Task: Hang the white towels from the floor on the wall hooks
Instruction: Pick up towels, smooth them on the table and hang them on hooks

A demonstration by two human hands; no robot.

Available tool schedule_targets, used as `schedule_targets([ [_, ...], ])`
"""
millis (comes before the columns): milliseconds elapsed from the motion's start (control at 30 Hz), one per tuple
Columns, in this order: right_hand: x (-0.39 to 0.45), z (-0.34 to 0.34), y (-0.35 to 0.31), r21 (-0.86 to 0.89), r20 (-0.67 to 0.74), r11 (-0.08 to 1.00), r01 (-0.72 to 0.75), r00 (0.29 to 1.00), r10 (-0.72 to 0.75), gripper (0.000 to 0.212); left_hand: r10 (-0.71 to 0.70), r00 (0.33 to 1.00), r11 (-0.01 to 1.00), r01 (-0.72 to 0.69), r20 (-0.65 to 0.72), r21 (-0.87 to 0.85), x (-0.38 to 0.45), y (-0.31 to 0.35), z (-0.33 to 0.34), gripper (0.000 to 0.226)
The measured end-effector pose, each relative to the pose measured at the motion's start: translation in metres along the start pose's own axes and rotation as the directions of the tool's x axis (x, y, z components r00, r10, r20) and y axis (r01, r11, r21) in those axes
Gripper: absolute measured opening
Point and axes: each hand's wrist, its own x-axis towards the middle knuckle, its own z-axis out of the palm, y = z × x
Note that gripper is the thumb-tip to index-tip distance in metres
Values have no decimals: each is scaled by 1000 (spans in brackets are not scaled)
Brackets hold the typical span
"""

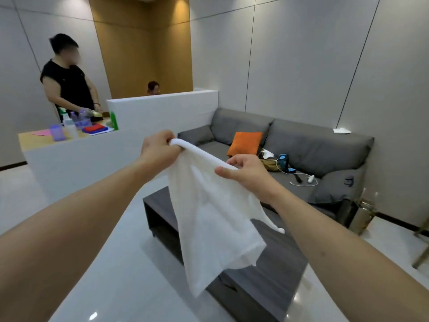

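Ahead of you the grey sofa (301, 145) runs along the right wall, with a dark low table (267, 263) on the pale floor in front of it. To your left stands a white counter (74, 159), where a person in a black top (67, 82) works among bottles. Both your arms reach forward at chest height. Between them the white towel (213, 224) hangs free in the air above the table, its top edge stretched from one hand to the other. Your left hand (160, 149) is fisted around the rolled upper corner. Your right hand (246, 173) pinches the edge lower down, thumb towards you, fingers curled behind. An orange cushion (246, 144) rests on the sofa.
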Motion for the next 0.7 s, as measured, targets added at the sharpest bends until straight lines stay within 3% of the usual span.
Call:
schedule_targets([
  [67,15,-21,12,-266,144,962,-59,984,100,37,19,999,999,-20,-26,-33,22,7,16,7],
  [100,25,-30,23,-456,153,887,-71,976,157,30,20,999,999,-22,-45,-49,34,10,23,6],
  [167,47,-51,45,-731,86,676,-93,970,226,22,-8,993,998,1,-119,-60,65,11,36,5],
  [200,58,-63,55,-776,36,619,-125,970,241,22,-30,989,999,24,-148,-41,82,9,41,6],
  [267,80,-83,67,-728,-54,656,-199,970,235,25,-42,996,997,47,-83,64,114,5,58,18],
  [333,108,-95,66,-559,-145,800,-219,976,166,27,37,980,989,-64,195,135,133,9,87,55],
  [400,141,-95,52,-379,-199,911,-165,976,94,17,137,850,985,-173,509,23,139,22,128,83],
  [433,158,-92,43,-354,-197,927,-123,979,54,15,183,787,981,-185,589,-58,142,27,151,79],
  [467,175,-90,35,-393,-166,917,-74,986,9,14,217,770,976,-172,601,-131,148,29,172,63],
  [533,205,-90,30,-565,-80,825,-14,996,-37,13,204,832,974,-121,515,-191,165,25,203,17],
  [633,239,-112,52,-808,-42,583,-88,995,93,22,101,925,972,-13,365,-235,202,8,215,6],
  [700,256,-128,71,-800,-88,582,-145,988,126,26,34,937,961,64,347,-267,225,-3,212,11],
])
